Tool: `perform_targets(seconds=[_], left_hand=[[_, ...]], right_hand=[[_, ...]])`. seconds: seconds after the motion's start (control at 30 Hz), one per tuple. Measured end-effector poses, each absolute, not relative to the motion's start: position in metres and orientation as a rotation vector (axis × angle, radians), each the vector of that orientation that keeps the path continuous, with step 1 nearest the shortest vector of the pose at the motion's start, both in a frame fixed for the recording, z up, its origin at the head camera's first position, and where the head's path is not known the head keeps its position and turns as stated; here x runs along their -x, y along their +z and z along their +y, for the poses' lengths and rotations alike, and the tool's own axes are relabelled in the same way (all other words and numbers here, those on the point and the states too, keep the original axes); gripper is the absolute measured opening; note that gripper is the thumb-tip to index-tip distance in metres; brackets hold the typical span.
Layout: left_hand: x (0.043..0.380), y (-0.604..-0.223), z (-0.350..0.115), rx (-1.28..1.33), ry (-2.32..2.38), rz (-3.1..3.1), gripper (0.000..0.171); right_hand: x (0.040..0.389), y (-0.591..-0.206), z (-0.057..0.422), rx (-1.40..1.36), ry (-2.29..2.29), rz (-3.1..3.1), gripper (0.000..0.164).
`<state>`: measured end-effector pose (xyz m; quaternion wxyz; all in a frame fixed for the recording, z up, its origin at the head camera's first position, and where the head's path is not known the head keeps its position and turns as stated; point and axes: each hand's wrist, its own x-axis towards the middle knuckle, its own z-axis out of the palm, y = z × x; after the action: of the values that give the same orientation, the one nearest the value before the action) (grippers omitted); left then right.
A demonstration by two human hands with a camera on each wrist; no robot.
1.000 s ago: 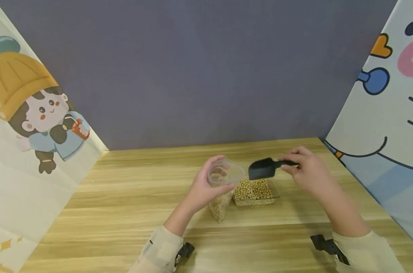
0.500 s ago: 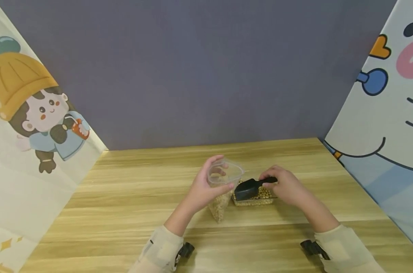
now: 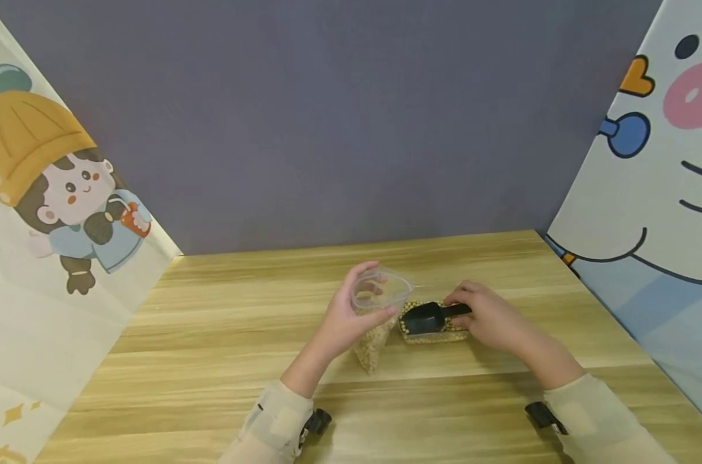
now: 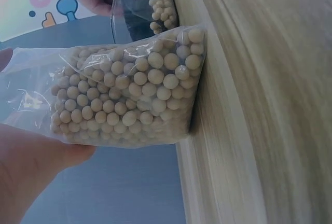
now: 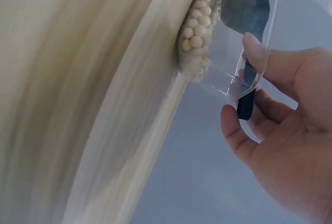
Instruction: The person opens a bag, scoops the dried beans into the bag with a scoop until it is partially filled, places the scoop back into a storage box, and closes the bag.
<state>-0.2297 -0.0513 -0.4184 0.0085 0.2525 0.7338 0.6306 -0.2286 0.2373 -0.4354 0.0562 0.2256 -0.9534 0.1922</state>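
In the head view my left hand (image 3: 345, 316) holds a clear plastic bag (image 3: 372, 351) near its wide-open mouth, thumb on the near side and fingers round the far side. Dried soybeans (image 4: 129, 89) fill the lower part of this bag, which stands upright on the table. Just right of it is a clear box (image 3: 434, 338) of soybeans. A black scoop (image 3: 423, 318) lies down in the box among the beans. My right hand (image 3: 492, 316) pinches the scoop's handle at the box's right end; the right wrist view shows thumb and fingers about the box's rim there.
Both things stand on a wood-grain table (image 3: 223, 361). A grey panel (image 3: 351, 129) rises behind its far edge. Printed cartoon panels flank it, the left one (image 3: 49, 322) and the right one (image 3: 617, 219).
My right hand has brought the scoop left and down from above the box into the beans, and the scoop now sits lower and flatter. The left hand and bag have hardly moved.
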Motion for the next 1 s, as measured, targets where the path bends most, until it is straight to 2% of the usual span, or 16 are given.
perform_targets(seconds=[0.43, 0.83, 1.0], left_hand=[[0.228, -0.417, -0.047, -0.789, 1.977, 2.307, 0.076], [0.223, -0.411, -0.045, -0.67, 1.993, 2.39, 0.075], [0.216, -0.409, -0.042, -0.608, 2.01, 2.452, 0.079]], right_hand=[[0.226, -0.433, 0.289, -0.613, 0.537, -2.922, 0.033], [0.229, -0.435, 0.279, -0.597, 0.575, -2.967, 0.04], [0.224, -0.419, 0.268, -0.613, 0.481, -2.955, 0.044]])
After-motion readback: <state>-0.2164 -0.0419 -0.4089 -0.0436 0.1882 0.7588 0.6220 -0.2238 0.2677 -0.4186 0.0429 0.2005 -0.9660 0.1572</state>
